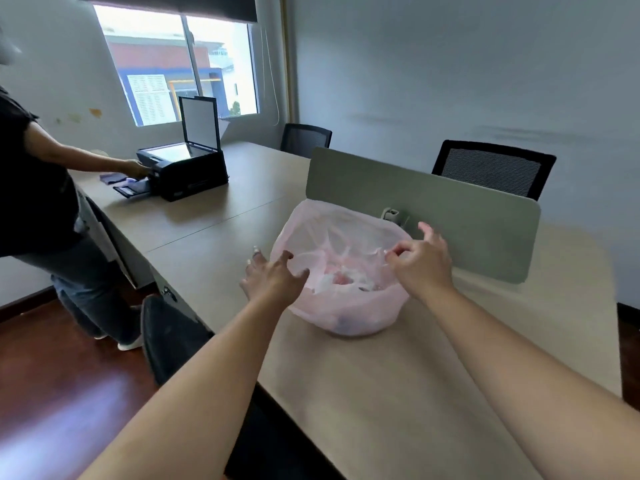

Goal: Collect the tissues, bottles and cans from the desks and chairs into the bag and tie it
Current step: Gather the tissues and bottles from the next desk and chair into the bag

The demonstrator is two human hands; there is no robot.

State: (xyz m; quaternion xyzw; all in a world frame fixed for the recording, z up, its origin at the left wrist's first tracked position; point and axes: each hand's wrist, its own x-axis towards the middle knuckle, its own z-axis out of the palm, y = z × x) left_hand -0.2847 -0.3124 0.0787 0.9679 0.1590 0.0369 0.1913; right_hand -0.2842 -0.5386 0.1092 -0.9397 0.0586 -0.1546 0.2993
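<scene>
one pink bag (346,317) on worktop (381,393), left hand (273,277) fingers (258,256) spread at rim, right hand (424,259) fingers (394,252) pinching rim, one printer (187,168)

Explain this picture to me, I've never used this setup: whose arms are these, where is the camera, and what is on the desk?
There is no machine here: a person works with bare hands, and the single picture comes from a camera on that person's head, looking forward and down. The two arms are the wearer's own. On the desk stands an open pink plastic bag with crumpled tissues inside. The left hand reaches its near rim with spread fingers; the right hand seems to pinch the right rim. Behind the bag stands a grey divider panel. Farther left a printer sits with its lid raised, and another person stands beside it.
</scene>
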